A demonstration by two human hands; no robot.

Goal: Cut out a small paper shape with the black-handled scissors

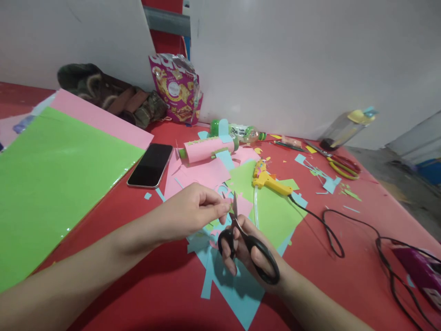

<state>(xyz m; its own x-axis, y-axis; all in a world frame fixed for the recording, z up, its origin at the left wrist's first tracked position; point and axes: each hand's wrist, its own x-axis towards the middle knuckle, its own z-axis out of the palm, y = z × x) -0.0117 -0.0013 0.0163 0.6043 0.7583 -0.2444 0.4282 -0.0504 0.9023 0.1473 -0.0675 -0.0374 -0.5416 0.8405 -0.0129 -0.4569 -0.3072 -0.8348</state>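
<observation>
Just above the paper-strewn middle of the table, my left hand (pixel 196 209) pinches a small piece of pink and green paper (pixel 228 201) between thumb and fingers. My right hand (pixel 246 253) grips a pair of black-handled scissors (pixel 235 217), fingers through the loops. The blades stand apart, pointing up, right beside the paper piece; whether they touch it I cannot tell. Beneath both hands lie light blue paper (pixel 237 287), a green sheet (pixel 287 216) and pink paper (pixel 198 177), with small cut scraps among them.
A yellow glue gun (pixel 274 183) trails a black cable (pixel 332 230) rightward. Behind lie a pink paper-wrapped roll (pixel 210 149) and a green bottle (pixel 241 132). A phone (pixel 150 165) and large green sheet (pixel 69 184) lie left; red-and-yellow-handled scissors (pixel 342 168) and a clear bottle (pixel 346 131) right.
</observation>
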